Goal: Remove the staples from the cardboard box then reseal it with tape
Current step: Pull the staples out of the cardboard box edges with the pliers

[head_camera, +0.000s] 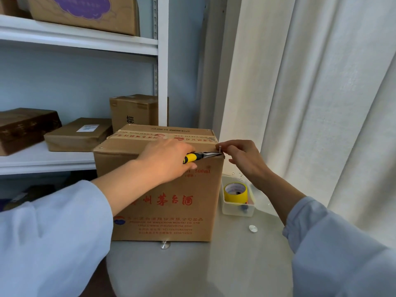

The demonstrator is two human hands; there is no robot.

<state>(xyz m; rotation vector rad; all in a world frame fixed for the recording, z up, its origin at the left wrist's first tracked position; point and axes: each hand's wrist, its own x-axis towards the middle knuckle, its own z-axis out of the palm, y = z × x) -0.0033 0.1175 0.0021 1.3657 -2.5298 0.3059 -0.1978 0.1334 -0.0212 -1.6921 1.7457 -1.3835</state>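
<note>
Cardboard box (162, 202) on the table: your left hand (169, 159) grips yellow-handled pliers (199, 157) at its top right corner; your right hand (242, 157) pinches a staple (219, 147).

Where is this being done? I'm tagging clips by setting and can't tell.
Probably a storeroom or stock corner: white metal shelving holds several sealed cardboard parcels, a white curtain hangs on the right, and a printed liquor carton stands on the table.
</note>
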